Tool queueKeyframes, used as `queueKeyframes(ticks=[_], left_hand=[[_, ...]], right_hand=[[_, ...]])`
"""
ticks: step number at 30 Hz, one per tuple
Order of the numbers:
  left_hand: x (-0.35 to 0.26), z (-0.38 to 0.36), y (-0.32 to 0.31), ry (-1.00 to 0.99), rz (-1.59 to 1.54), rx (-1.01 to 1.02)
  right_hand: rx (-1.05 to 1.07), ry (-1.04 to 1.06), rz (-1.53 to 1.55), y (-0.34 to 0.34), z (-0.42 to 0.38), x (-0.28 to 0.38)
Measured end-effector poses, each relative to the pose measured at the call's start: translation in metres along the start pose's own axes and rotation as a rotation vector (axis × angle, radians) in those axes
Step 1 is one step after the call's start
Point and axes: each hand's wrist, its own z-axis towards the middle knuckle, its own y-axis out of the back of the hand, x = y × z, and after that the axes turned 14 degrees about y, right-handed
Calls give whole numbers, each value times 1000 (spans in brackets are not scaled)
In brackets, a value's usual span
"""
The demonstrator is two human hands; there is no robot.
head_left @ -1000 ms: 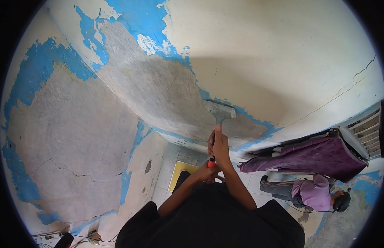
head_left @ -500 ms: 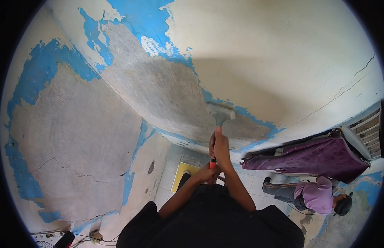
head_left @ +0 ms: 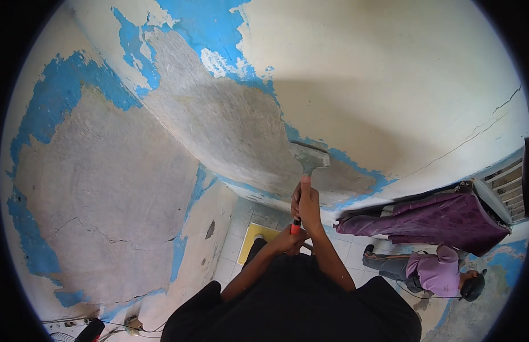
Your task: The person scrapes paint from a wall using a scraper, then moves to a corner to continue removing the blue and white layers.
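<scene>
A wide-bladed scraper [head_left: 311, 159] reaches up from my hands, its blade against the wall by the lower border of the cream paint. My right hand [head_left: 307, 206] is wrapped round the handle just below the blade, thumb laid along it. Lower down, my left hand [head_left: 288, 241] closes round the red and black end of the handle, close to my body. Around the blade lie bare grey plaster [head_left: 236, 125] and a ragged strip of blue paint [head_left: 355, 165].
A person [head_left: 432, 271] in a purple shirt and dark cap is at the lower right. A purple cloth [head_left: 430, 219] hangs below a louvred window [head_left: 507, 185]. Underfoot is a yellow board [head_left: 255, 235] on the tiled floor. Cables and a dark fan-like object [head_left: 89, 332] sit lower left.
The scraper blade was blurred by motion and now looks sharp, still near the same blue edge. The whole view has shifted slightly. Both hands keep their hold on the handle.
</scene>
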Motion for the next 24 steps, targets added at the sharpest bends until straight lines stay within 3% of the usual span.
queueKeyframes(ticks=[3,8,12,14,18,20,24], left_hand=[[11,11,18,62,-41,93],[-25,-1,-2,-112,113,-17],[2,7,9,-16,45,-11],[18,13,18,88,-38,44],[-9,-4,5,9,-7,87],[3,10,12,-43,-55,51],[10,9,17,87,-92,105]], right_hand=[[11,27,-40,1,1,-29],[23,81,30,-11,7,34],[19,32,-9,-1,6,-22],[15,-7,14,-4,5,-20],[41,-12,-13,-19,8,20],[22,-13,-39,-12,9,-3],[-1,-57,-4,-8,5,-19]])
